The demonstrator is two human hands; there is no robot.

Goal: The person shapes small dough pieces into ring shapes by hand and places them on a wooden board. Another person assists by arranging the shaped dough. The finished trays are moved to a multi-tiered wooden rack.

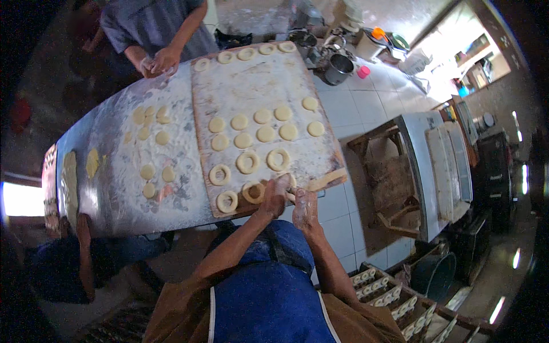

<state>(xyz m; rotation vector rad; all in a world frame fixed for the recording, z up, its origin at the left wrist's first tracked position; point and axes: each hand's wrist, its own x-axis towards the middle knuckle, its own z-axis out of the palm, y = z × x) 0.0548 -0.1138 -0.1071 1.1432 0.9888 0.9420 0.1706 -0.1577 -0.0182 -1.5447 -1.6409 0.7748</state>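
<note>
My left hand [276,197] and my right hand [305,209] meet over the near edge of a floury wooden board [251,80]. Their fingers are closed around a pale piece of dough [292,182], which they partly hide. Beside my left hand lies a dough ring [253,192], with another ring [227,202] further left. Behind these are more rings, among them a large one [278,160]. Farther back, flat dough discs [266,134] sit in two rows without holes. Several small rings [246,54] line the board's far edge.
Dough rounds [162,138] lie on the floured metal table [114,188] at left. Across it, a co-worker's hands [159,62] are together; another person's arm [84,246] reaches in at lower left. A side table [414,171] stands right, a rack of rings [394,297] lower right.
</note>
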